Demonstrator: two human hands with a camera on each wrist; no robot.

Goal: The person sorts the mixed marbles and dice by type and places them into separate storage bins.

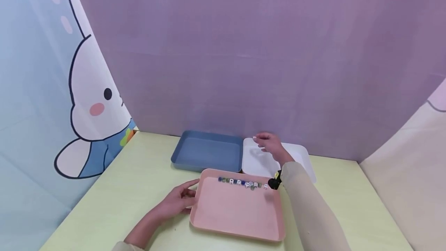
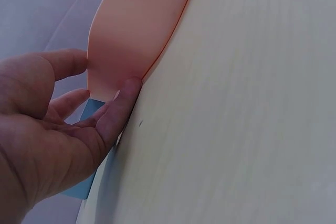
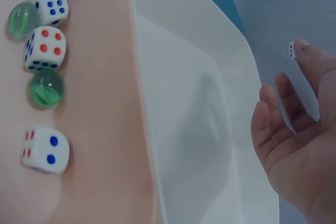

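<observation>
Nearest the head camera, a beige right sleeve (image 1: 311,208) slants up and leftward from the lower edge, with a black wrist-worn device (image 1: 274,183) beside its cuff. Beyond it, the right hand (image 1: 273,146) points leftward above a white tray (image 1: 299,154), its grip pinching a small white die (image 3: 292,50) at the tips of thumb and finger while the remaining fingers curve loosely. That held die is up over the far left part of the white tray; being a cube, it has equal sides, and one face with dark pips is turned toward the right wrist camera. The left hand (image 1: 177,200) rests against the outer left wall of a pink tray (image 1: 237,212), fingers touching the side rather than wrapped round it, so that grip holds nothing. The pink tray's long axis runs left to right, its right end angled slightly nearer the person. Along its far wall, a row of dice and glass marbles follows the same direction. At the row's right end a lone die (image 3: 46,149) sits a little apart, showing two blue pips on one face; next come a green marble (image 3: 46,88) and a die with four red pips (image 3: 46,48). Left of the white tray lies a blue tray (image 1: 209,152), also lengthwise across the pale yellow desk (image 1: 122,196), before a purple curtain (image 1: 244,69).
</observation>
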